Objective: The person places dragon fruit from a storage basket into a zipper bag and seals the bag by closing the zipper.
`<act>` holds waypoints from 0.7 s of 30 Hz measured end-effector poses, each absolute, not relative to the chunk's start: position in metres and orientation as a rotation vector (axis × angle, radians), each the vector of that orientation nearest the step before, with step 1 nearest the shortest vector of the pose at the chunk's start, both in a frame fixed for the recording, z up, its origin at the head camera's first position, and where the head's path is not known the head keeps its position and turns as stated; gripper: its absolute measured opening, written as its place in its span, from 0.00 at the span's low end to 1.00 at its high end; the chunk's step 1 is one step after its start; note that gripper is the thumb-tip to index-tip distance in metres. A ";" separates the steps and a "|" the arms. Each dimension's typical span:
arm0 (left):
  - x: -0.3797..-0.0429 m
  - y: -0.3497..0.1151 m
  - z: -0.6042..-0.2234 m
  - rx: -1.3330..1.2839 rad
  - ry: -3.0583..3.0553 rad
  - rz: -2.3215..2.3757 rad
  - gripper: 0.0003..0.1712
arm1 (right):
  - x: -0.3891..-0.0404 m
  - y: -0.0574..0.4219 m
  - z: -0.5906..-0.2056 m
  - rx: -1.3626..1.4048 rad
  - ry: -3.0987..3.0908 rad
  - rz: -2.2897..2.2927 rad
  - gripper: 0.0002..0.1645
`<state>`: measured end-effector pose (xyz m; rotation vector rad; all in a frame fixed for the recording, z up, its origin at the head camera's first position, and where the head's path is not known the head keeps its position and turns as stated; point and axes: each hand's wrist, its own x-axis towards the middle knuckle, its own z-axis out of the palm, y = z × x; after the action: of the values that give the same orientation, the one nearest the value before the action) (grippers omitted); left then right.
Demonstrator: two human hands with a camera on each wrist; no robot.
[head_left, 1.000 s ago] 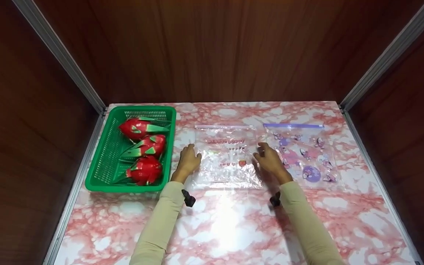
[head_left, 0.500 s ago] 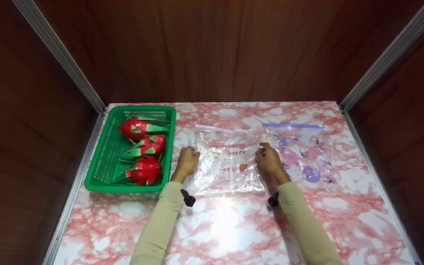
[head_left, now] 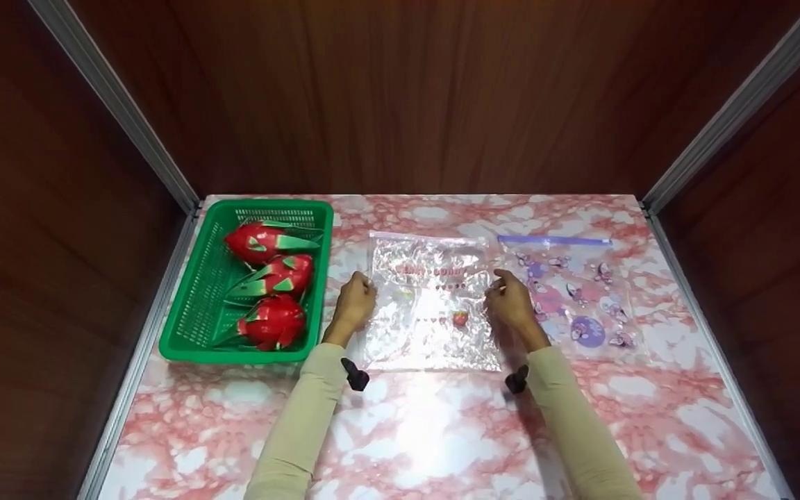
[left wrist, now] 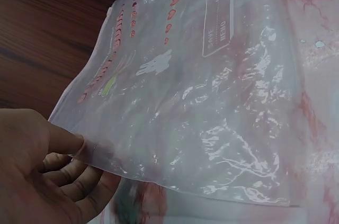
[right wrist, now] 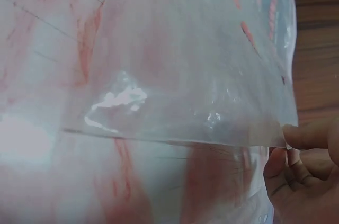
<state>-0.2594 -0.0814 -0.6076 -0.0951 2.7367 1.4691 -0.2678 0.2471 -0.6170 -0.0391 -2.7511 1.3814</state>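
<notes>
A clear zip bag [head_left: 435,305] with red lettering and a strawberry print is spread between both hands. My left hand [head_left: 355,303] pinches its left side edge; in the left wrist view the thumb [left wrist: 66,142] lies over the film with the other fingers curled beneath. At the opposite edge, my right hand [head_left: 511,302] pinches the film between thumb and fingers, as the right wrist view shows. The bag's zip strip faces the back wall, and the film looks flat and shiny. In the wrist views the pinched edges sit a little above the tabletop.
To the left stands a green basket [head_left: 195,298] holding three red dragon fruits [head_left: 271,323] with green scales. A second clear bag [head_left: 573,298] with a purple zip strip and purple prints lies at right. Brown wood-look walls [head_left: 400,97] enclose the marbled table [head_left: 414,430].
Both hands have closed on the bag's side edges, where they hovered beside it a second ago. The bag has lifted and shifted slightly, and its film is pulled flatter and shinier.
</notes>
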 end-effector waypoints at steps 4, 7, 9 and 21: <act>-0.260 -0.080 -0.605 -0.110 2.712 1.484 0.02 | -0.268 0.249 -0.613 -0.078 -2.749 1.407 0.31; -0.260 -0.080 -0.604 -0.107 2.694 1.506 0.02 | -0.268 0.249 -0.611 -0.094 -2.735 1.442 0.28; -0.260 -0.080 -0.604 -0.104 2.692 1.521 0.02 | -0.268 0.248 -0.610 -0.110 -2.723 1.461 0.27; -0.261 -0.081 -0.598 -0.065 2.685 1.600 0.03 | -0.270 0.244 -0.604 -0.148 -2.558 1.517 0.21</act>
<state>-0.2607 -0.0809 -0.5984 -0.0646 2.6845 1.5998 -0.2703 0.2438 -0.6044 -0.1479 -2.5584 1.5166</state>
